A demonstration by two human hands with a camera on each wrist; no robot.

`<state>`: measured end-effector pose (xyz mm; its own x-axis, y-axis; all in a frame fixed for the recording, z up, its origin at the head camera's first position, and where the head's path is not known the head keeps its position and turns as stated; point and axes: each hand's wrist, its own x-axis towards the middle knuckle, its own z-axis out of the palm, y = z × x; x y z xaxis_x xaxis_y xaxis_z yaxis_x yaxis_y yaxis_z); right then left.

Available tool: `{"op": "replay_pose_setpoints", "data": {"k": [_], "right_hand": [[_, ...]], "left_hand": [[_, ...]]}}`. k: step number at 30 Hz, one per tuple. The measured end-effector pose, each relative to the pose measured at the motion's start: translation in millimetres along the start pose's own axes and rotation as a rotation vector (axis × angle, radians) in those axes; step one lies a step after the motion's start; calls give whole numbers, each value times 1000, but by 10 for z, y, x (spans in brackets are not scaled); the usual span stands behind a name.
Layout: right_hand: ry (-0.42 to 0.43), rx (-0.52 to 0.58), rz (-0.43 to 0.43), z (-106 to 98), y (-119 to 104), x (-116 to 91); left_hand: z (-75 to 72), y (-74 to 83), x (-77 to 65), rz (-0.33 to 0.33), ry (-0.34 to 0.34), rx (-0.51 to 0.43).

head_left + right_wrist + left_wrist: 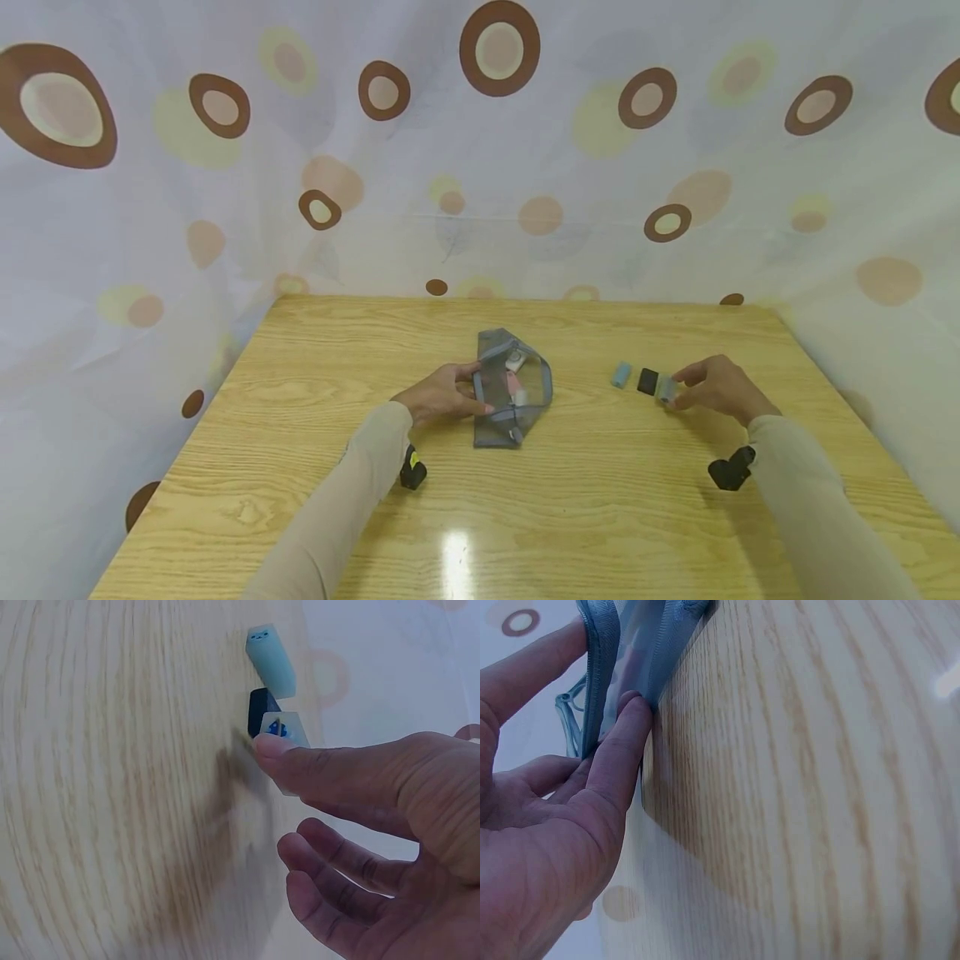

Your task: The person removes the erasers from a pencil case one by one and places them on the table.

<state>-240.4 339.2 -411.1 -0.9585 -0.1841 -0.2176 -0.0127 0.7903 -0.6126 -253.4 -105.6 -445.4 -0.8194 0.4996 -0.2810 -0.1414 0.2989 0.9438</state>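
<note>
A grey mesh zip pouch [495,429] lies unzipped near the table's middle, with several small white and pink pieces showing inside. My left hand [446,393] holds its left edge, thumb and fingers spread along the opening; in the left wrist view, the blue-looking zip edge [604,667] runs between them. To the right, my right hand [716,388] pinches a small translucent block [296,731] with a blue mark, between thumb and finger. Beside that block are a black block [648,382] and a light-blue block [621,374], which has a little face on its end.
The wood-grain table [570,517] extends around both hands. A pale sheet with brown and yellow circles [480,167] hangs behind and at the sides. Black wrist cameras [731,469] sit by the sleeves. Light glares on the front of the table.
</note>
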Motion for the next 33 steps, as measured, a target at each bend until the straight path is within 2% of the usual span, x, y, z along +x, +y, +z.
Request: {"op": "replay_pose_setpoints", "data": {"k": [14, 33], "right_hand": [[7, -3, 33, 39, 40, -30], [13, -23, 26, 74, 43, -46]], "left_hand": [[1, 14, -8, 10, -5, 5], [4, -8, 4, 9, 2, 37]]}}
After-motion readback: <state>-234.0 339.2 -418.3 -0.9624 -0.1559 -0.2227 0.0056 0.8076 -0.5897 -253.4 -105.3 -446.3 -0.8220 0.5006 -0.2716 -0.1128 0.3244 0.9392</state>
